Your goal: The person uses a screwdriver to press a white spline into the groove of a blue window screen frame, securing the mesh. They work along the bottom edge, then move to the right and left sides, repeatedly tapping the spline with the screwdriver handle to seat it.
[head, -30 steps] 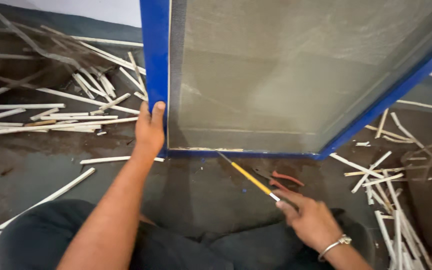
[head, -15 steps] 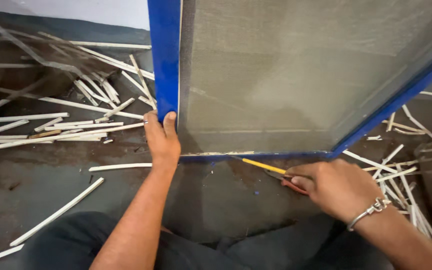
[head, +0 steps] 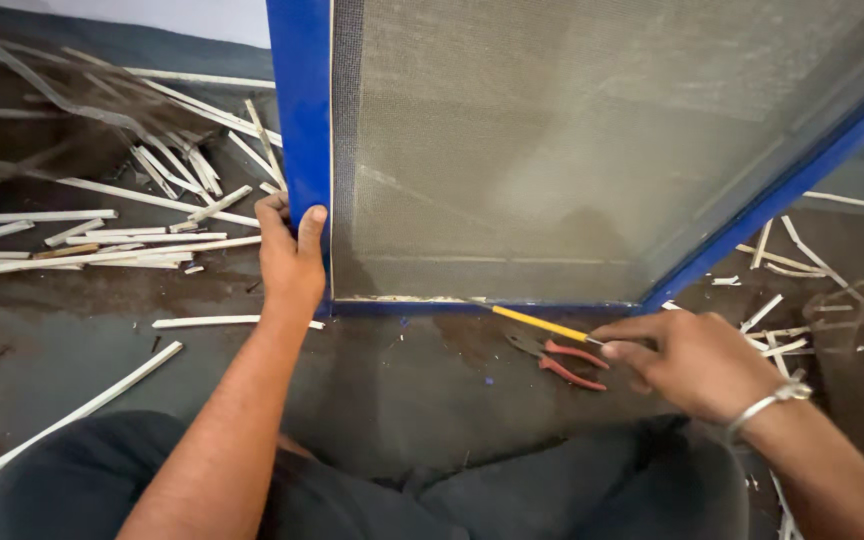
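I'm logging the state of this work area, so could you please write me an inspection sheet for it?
Surface: dark floor, dusty, with small chips.
Job's things: blue frame with grey mesh screen standing on the floor; yellow-handled tool with its tip at the frame's bottom edge.
Clutter: white strips scattered left and right; red-handled pliers lying on the floor by the right hand.
Hands: left hand grips the frame's upright near the lower corner; right hand, with a metal bangle at the wrist, holds the yellow-handled tool.
Cables: nothing seen.
Surroundings: pale wall behind; the person's dark trousers at the bottom.
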